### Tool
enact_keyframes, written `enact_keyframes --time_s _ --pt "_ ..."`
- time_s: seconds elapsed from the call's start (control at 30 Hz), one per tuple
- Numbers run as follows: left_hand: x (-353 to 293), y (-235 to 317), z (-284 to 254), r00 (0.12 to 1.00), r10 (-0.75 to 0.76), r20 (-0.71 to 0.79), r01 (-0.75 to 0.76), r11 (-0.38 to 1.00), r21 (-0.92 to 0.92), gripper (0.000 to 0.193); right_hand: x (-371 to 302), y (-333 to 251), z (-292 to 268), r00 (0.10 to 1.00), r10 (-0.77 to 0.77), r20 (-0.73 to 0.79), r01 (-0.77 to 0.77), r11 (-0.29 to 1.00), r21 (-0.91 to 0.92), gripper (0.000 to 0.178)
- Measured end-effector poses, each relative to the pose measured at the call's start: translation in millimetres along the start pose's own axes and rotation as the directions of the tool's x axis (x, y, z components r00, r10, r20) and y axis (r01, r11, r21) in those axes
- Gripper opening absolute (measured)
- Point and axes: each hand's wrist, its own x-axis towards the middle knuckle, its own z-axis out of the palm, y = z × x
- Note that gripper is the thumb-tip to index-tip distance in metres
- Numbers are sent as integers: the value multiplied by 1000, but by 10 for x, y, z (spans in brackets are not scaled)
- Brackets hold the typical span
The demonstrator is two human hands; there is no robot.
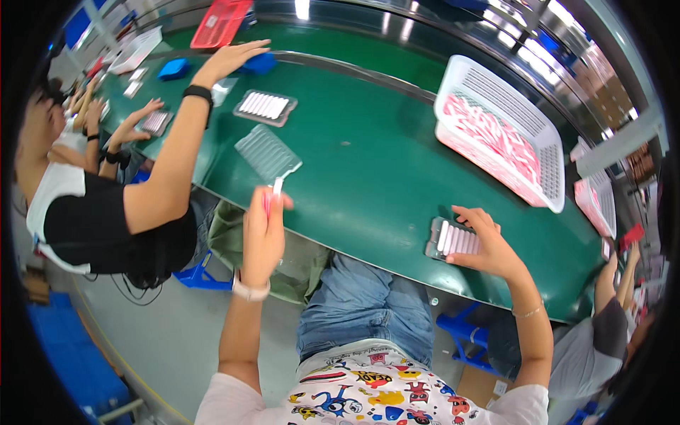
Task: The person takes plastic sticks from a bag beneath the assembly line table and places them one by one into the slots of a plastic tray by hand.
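My left hand (263,230) is closed around a slim pink-and-white stick (277,186), its white end poking up past the fingers. Just beyond it lies a clear ribbed plastic tray (268,154) with no sticks in its grooves. On the right, my right hand (490,244) grips a second clear tray (433,248) by its edges, thumb on the near side and fingers on the far side. Pale pink sticks (453,239) lie side by side in that tray, partly covered by my hand.
A white slotted basket (453,127) full of pink-and-white sticks stands at the far right. A filled tray (265,108) lies at the back left of the green table (354,184). A co-worker's arm (185,134) reaches over the table on my left, near a blue object (259,64).
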Motion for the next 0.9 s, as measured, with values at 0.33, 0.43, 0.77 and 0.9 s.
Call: enact_keyframes --time_s 0.33,0.43,0.77,0.9 --pt "846 -413 -359 956 287 -53 -189 746 638 25 -168 -86 212 905 -380 -193 226 812 -539 46" --pt "933 -595 -369 953 303 -18 -208 695 688 25 -248 -106 259 902 -378 -209 156 736 -659 48" --pt "972 -620 -254 974 215 -74 -95 681 726 22 -181 -114 139 921 -329 -206 141 777 -613 58" --pt "797 -544 -292 952 306 -28 -185 642 744 22 -167 132 51 959 -205 -197 102 894 -436 67"
